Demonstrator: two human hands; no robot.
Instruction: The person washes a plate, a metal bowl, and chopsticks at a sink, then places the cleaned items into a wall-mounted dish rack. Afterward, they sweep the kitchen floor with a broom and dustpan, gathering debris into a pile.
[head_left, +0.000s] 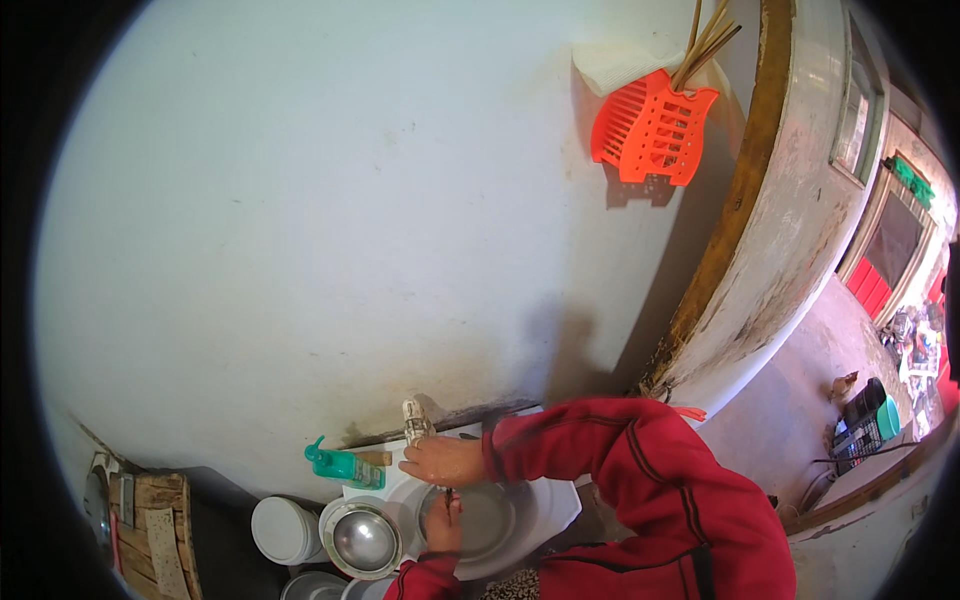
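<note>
My left hand (444, 523) is over the round bowl of a white washbasin (556, 516), its fingers closed around a small dark object (449, 498) too small to name. Just above it, my right hand (444, 460) reaches in from the right, palm down. Its fingers are at the lower end of a pale, brown-stained upright fitting (415, 420), perhaps a wrapped tap; whether they grip it is hidden. The bowl (487, 517) looks grey inside. Left of my right hand, a green pump bottle (346, 468) lies tilted in view beside a small brown block (373, 457).
A metal bowl (366, 540) and a white lidded bucket (280, 531) are left of the basin. A wooden board structure (154, 536) is at far left. An orange utensil basket (652, 131) with wooden sticks hangs on the white wall (300, 225). The doorway on the right shows a crate (859, 444).
</note>
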